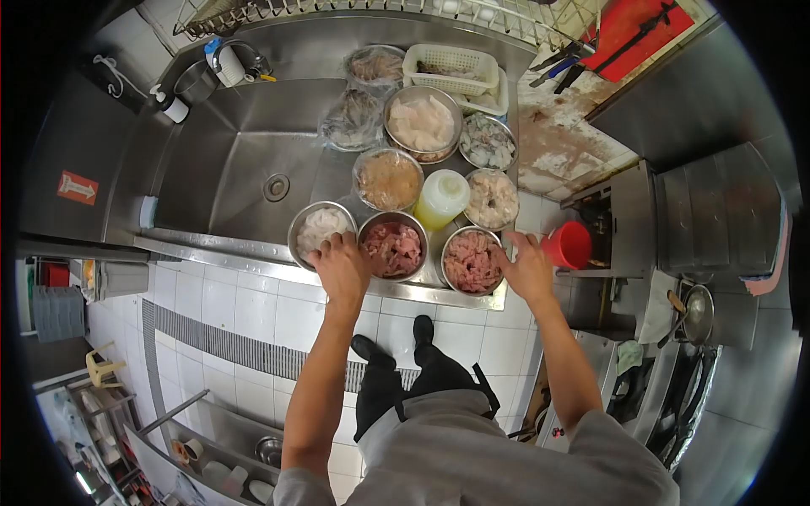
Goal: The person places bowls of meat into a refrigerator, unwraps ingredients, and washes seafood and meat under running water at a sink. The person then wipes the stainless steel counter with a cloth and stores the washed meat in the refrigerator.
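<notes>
My left hand [344, 268] reaches over the near right rim of a steel bowl of whitish pieces [324, 226], its fingers apart and bent downward. Right beside that hand stands a steel bowl of dark red meat [394, 247]. My right hand [528, 268] is at the right rim of a steel bowl of pink sliced meat [472, 261], fingers spread; whether it presses on the rim I cannot tell. Between and behind these bowls stands a bottle of yellow liquid [442, 199]. A bowl of tan minced food [389, 180] and a bowl of pale pieces [492, 199] flank the bottle.
Farther back are a bowl of white slices [422, 123], a bowl of greyish seafood-like pieces [488, 142], plastic-wrapped food [351, 119] and a white basket [451, 67]. A steel sink [245, 181] lies left, a red bucket [568, 245] right. A wire rack [380, 10] hangs above.
</notes>
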### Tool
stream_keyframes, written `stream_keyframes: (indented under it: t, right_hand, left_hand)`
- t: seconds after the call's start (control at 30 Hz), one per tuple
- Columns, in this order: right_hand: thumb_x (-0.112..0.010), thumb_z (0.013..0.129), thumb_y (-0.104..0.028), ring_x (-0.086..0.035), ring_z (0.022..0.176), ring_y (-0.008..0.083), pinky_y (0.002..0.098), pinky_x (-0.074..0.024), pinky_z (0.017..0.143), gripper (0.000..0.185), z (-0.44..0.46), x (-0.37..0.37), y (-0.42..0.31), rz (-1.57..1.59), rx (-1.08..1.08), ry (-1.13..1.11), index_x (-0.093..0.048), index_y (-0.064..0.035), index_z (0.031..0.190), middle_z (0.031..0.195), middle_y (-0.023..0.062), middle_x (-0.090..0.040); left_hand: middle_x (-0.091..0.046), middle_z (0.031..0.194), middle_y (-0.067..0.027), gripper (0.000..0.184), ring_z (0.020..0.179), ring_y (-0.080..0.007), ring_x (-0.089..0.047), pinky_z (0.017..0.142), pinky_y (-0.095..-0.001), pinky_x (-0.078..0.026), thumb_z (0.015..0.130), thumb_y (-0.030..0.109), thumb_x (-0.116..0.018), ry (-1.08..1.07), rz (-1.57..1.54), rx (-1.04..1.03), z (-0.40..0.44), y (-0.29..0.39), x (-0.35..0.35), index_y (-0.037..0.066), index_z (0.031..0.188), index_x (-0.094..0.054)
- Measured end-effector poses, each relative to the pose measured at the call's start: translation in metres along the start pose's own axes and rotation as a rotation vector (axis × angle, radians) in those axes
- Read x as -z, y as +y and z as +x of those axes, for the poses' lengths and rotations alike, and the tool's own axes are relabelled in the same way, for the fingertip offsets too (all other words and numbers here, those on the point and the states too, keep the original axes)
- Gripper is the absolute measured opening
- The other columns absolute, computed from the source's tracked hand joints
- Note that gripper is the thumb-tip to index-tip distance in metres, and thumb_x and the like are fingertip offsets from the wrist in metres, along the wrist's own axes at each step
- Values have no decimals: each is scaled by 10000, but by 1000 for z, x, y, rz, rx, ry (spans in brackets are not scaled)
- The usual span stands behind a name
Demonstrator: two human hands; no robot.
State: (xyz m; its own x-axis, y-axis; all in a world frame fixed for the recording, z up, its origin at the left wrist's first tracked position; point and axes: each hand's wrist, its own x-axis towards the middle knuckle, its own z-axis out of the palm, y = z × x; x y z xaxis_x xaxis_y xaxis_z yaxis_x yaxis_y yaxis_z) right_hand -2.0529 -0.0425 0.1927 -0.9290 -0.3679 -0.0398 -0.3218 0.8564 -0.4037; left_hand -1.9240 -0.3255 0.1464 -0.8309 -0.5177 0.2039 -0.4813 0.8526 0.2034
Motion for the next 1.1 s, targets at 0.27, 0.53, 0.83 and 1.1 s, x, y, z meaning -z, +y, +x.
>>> stream_keyframes:
  t: [0.27,0.53,0.83,1.1]
  right_hand:
    - [-682,799,-162,-643,785,228,357,-515,693,318,0,-9,30,309,-157,175,-636,-56,1095,951,123,-647]
    - [-600,854,-174,-627,878,340,394,-493,788,206,106,42,-9,179,266,341,-666,-34,991,928,160,-657]
    - [-297,946,-395,-554,1135,312,513,-330,1017,512,337,-38,-9,-125,180,65,-673,-62,1044,1178,152,-626]
    - [-481,899,-335,-604,1040,306,493,-390,944,391,349,-31,33,-96,187,-19,-622,-66,1144,1083,156,-663]
  left_hand:
    - [-678,797,-138,159,756,-324,-662,792,-473,-406,720,196,-626,-129,43,-31,18,8,-1,51,772,-667]
    - [-673,784,-94,240,766,-298,-650,826,-479,-411,800,332,-670,-152,-218,-50,27,-17,24,92,792,-683]
    - [-682,769,-120,240,696,-200,-647,664,-329,-505,845,236,-678,-179,-764,-52,195,-2,38,10,928,-685]
    - [-702,880,-144,284,789,-247,-675,704,-334,-514,857,274,-641,-175,-846,-88,346,44,-61,14,963,-685]
